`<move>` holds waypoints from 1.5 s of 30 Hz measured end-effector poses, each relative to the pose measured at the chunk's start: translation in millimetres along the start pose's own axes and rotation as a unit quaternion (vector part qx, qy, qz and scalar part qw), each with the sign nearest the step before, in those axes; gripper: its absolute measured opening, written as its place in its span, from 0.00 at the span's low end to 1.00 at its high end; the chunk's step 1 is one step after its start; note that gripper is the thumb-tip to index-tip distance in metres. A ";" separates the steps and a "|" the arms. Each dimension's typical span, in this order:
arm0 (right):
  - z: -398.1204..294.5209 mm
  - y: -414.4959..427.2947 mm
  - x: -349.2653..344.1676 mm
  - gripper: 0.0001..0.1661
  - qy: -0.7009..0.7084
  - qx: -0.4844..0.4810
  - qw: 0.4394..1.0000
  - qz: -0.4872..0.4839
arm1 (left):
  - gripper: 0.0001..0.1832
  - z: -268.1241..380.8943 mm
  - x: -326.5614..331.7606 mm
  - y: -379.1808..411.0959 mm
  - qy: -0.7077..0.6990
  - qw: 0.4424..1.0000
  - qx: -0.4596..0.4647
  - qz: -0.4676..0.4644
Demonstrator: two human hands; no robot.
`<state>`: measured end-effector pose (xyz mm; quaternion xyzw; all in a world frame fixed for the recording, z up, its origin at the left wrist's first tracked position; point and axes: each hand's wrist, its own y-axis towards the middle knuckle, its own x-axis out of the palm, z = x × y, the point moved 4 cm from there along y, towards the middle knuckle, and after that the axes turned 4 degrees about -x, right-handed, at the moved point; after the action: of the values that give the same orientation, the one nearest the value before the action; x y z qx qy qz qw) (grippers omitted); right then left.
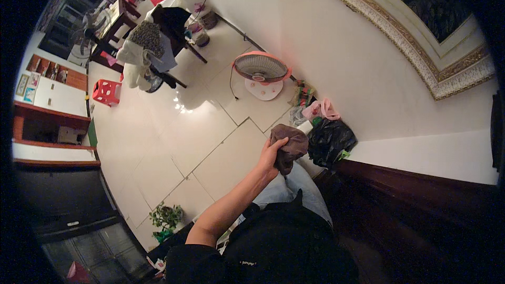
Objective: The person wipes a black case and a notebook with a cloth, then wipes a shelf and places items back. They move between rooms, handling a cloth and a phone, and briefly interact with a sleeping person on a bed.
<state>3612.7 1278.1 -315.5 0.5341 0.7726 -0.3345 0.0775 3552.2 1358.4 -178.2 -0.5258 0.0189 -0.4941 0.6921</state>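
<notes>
My left hand (273, 154) grips a crumpled brown cloth (291, 144), its thumb lying on top and the other fingers hidden beneath. Below the cloth are my legs in light blue jeans (307, 189). My right hand is out of view. Just right of the cloth, a black plastic bag (331, 140) rests against the wall, with pink plastic bags (321, 109) behind it. Farther off on the tiled floor (158, 134) stands an orange and white round heater or fan (260, 73), its cord and plug lying beside it.
A chair (173, 27) piled with clothes stands farther back, near a red plastic stool (107, 92). A potted plant (167, 217) is at lower left, dark cabinets (67, 197) beyond it. Dark wooden furniture (375, 189) lies right of me, below a large gilt picture frame (394, 43).
</notes>
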 end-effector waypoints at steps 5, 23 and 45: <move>-5.1 27.5 1.1 0.14 -0.001 0.011 1.000 0.010 | 0.24 24.7 17.3 20.4 0.006 0.999 -0.044 -0.001; -62.1 68.8 107.1 0.19 -0.018 0.035 0.998 0.058 | 0.26 156.0 -155.5 -3.1 -0.049 0.998 -0.003 0.048; 188.5 -230.5 48.3 0.26 -0.553 0.108 0.796 -0.221 | 0.26 284.5 -349.3 -76.2 -0.214 0.969 0.114 0.040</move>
<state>3345.6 1155.0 -382.6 0.0780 0.6541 -0.6623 0.3571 3478.4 1809.2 -166.7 -0.5357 -0.1652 -0.3411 0.7545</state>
